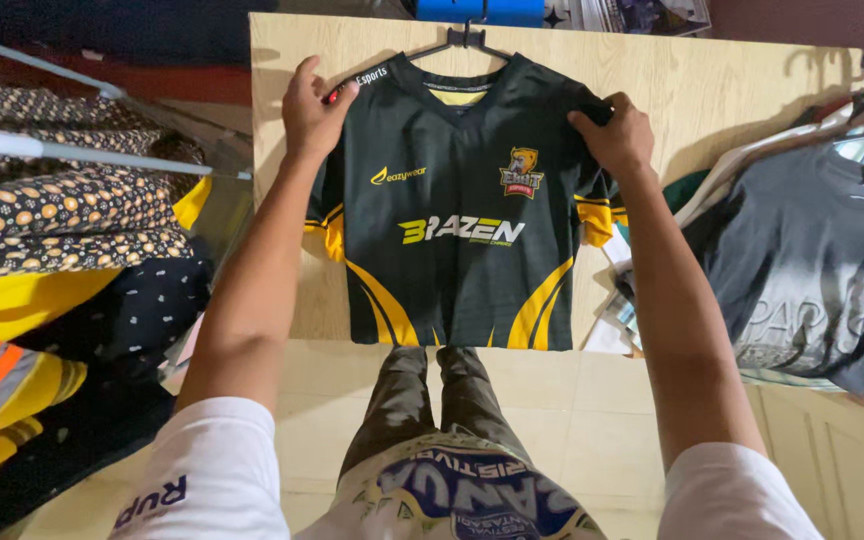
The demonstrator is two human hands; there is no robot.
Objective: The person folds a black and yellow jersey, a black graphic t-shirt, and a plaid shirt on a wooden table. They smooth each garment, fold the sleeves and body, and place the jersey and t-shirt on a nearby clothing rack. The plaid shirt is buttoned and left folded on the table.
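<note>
A black sports jersey (457, 200) with yellow trim and printed logos hangs on a dark hanger (464, 40), spread flat against a pale wooden board (722, 90). My left hand (314, 108) grips the jersey's left shoulder. My right hand (616, 133) pinches the fabric at its right shoulder. Both arms reach up and forward, holding the jersey taut between them.
Patterned and yellow garments (52, 220) hang from a metal rail (72, 150) on the left. A grey T-shirt (812, 260) on hangers fills the right side. A blue object (477, 10) sits above the board. Pale floor tiles (602, 420) lie below, by my legs.
</note>
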